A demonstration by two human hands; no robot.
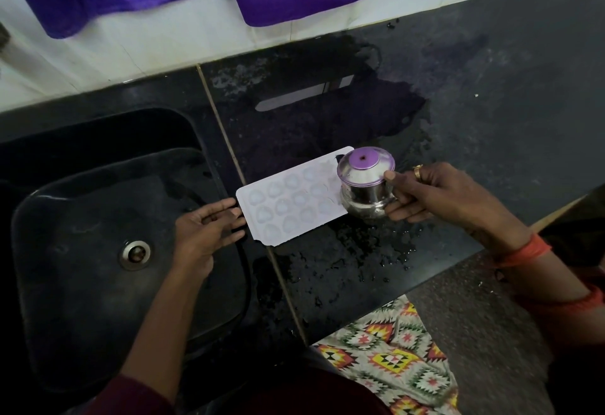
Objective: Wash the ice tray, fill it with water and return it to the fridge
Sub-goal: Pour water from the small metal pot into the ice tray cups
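- While the left hand (206, 229) lies nearly flat, its straight fingertips touching the ice tray's (288, 206) left short edge, the right hand (435, 192) grips a steel pot (365, 190), fingers curled round it.
- Tray flat on the wet desk (474, 103), just beside the sink (82, 218); its long axis runs lower left to upper right.
- Left forearm crosses the sink; the right reaches in, with the pot tipped over the tray's right end.

Open counter (491, 93) lies beyond the ice tray (288, 205); a steel pot (363, 192) seemingly covers its right end
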